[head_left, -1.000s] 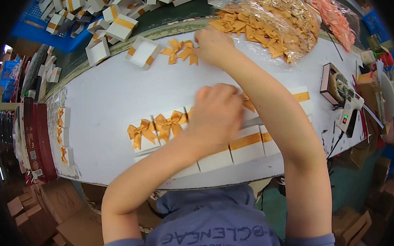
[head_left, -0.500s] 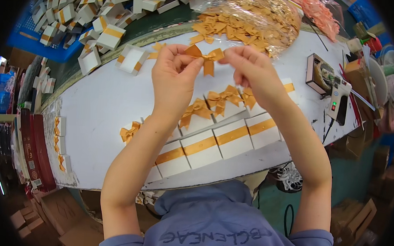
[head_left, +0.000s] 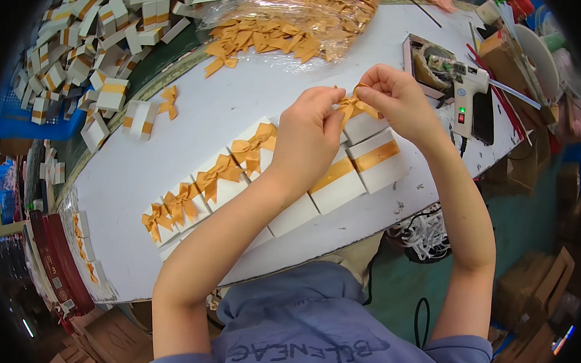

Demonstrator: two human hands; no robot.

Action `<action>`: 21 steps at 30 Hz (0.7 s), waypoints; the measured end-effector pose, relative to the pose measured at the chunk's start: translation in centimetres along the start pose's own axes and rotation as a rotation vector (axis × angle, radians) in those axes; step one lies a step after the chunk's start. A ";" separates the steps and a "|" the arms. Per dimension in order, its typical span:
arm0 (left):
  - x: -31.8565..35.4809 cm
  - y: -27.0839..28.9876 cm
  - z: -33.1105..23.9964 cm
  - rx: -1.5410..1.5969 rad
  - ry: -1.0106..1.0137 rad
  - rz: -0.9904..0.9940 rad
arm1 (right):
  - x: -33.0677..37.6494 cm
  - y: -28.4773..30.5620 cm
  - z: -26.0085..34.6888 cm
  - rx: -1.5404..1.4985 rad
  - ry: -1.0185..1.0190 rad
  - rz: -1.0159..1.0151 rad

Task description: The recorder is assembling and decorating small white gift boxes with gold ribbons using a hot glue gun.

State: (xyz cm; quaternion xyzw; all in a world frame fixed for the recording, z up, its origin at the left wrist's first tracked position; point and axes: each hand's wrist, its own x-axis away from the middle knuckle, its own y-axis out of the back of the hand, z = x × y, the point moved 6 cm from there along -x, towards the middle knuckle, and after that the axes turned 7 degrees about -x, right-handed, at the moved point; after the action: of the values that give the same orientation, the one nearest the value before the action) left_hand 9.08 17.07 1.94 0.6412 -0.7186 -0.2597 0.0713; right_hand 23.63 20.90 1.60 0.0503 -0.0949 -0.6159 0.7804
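Note:
A golden ribbon bow (head_left: 351,106) is pinched between my two hands at the far right end of a row of small white boxes. The fingers of my left hand (head_left: 308,133) close on its left side. My right hand (head_left: 403,105) grips its right side with thumb and forefinger. Just beneath the bow is a white box (head_left: 364,127); whether they touch, I cannot tell. Other boxes in this row carry bows, such as the bow (head_left: 219,172) left of my forearm. In the nearer row, a box (head_left: 378,158) has a flat golden band, and my left forearm hides part of both rows.
A glue gun (head_left: 470,92) with a lit switch lies at the right beside an open case (head_left: 424,70). Loose bows in a clear plastic bag (head_left: 292,30) lie at the back. White boxes (head_left: 114,93) are heaped at the far left. Another bow (head_left: 168,103) lies by a box.
Both hands have carried the bow from above the bare tabletop to the right end of the box row. The view has shifted to the right.

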 end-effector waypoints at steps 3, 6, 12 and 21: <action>-0.1 -1.2 -0.1 -0.131 -0.059 0.034 | 0.1 0.8 -0.8 0.155 0.053 -0.024; -0.6 -2.2 -0.6 -0.271 -0.121 0.096 | 0.1 1.1 -1.3 0.270 0.127 -0.065; -0.3 -3.3 -1.3 -0.726 -0.270 0.133 | 0.5 1.1 -1.4 0.444 0.156 -0.122; 0.6 -3.9 -1.0 -0.840 -0.398 0.161 | -0.9 0.8 2.7 0.551 0.340 -0.337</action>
State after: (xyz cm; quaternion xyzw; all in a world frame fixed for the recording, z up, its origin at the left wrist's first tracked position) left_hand 12.88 16.07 0.89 0.4370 -0.5984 -0.6393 0.2054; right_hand 23.61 22.06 4.30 0.3751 -0.1165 -0.6700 0.6299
